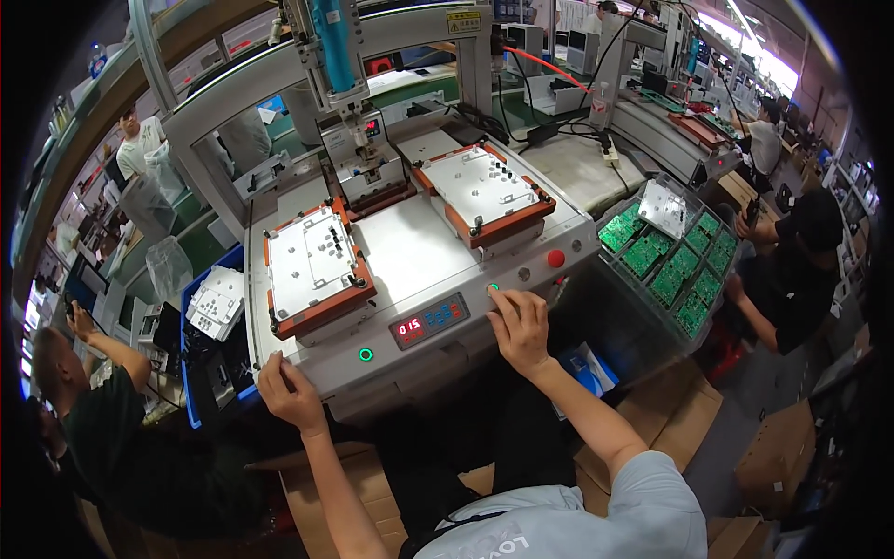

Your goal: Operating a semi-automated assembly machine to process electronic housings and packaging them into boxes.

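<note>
In front of me stands a bench-top machine [410,244] with a grey gantry and a screwdriver-like head [358,130]. My right hand [521,331] has its fingertips at the green-lit button on the right of the front panel, partly covering it. My left hand [292,399] rests at the machine's front left edge, fingers bent and apart, holding nothing. Between the hands are a red-lit display panel [428,321] and another green-ringed button [365,355]. Two orange-brown fixtures carry white plates with black pegs, the left plate [312,253] and the right plate [473,182].
A red knob [556,258] sits on the panel's right. Right of the machine is a clear tray [643,303] with several green circuit boards [672,277] and a white plate [663,207]. A blue bin [191,373] with white plates stands left. Other people [102,419] sit on both sides.
</note>
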Available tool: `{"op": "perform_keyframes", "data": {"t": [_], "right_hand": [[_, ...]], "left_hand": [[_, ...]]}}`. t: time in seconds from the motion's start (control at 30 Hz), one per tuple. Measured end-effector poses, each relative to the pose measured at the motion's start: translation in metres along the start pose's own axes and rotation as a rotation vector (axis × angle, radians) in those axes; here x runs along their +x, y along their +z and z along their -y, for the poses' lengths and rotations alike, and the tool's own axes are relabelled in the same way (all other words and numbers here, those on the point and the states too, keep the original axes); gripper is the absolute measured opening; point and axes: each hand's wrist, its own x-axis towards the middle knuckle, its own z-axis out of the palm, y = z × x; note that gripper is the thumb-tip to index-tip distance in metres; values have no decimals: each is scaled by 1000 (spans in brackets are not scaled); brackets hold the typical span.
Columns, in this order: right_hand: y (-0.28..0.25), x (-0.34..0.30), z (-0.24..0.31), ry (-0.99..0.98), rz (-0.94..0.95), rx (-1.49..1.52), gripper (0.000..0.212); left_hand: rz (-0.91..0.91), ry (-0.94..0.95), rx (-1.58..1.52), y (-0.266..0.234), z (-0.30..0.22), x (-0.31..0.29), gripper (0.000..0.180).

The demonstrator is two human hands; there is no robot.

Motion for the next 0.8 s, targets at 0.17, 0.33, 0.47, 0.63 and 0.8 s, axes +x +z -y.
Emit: {"op": "perform_keyframes", "data": {"t": [0.17,0.33,0.47,0.63,0.8], "right_hand": [[11,-15,3,-34,17,-70,52],[20,-20,4,-2,21,-101,60],[16,-19,2,8,53,-97,64],[13,-17,2,5,75,-79,69],[15,-18,-1,9,96,-91,82]], "left_hand": [[20,-15,4,-1,1,-2,16],[13,-5,-2,-1,0,0,17],[16,-20,-18,-1,-1,-1,17],[16,-7,4,-1,-1,-1,16],[15,-4,4,-2,-2,1,16]]}}
